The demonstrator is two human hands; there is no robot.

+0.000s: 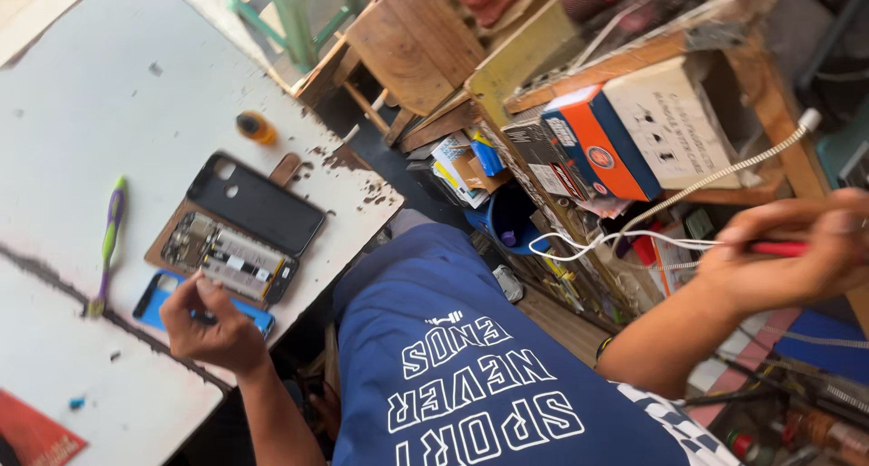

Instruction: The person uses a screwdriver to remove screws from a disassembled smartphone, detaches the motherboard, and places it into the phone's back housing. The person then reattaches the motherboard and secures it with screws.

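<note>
My left hand (215, 326), at the lower left of the frame, pinches a small dark tool beside the opened phone (231, 256) on the white table (118, 95). My right hand (797, 249), at the right edge, grips a red-handled tool (777, 248) near a white cable (652, 240).

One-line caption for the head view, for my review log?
At a worn white table, the left hand rests by an opened phone while the right hand grips a red-handled tool.
</note>
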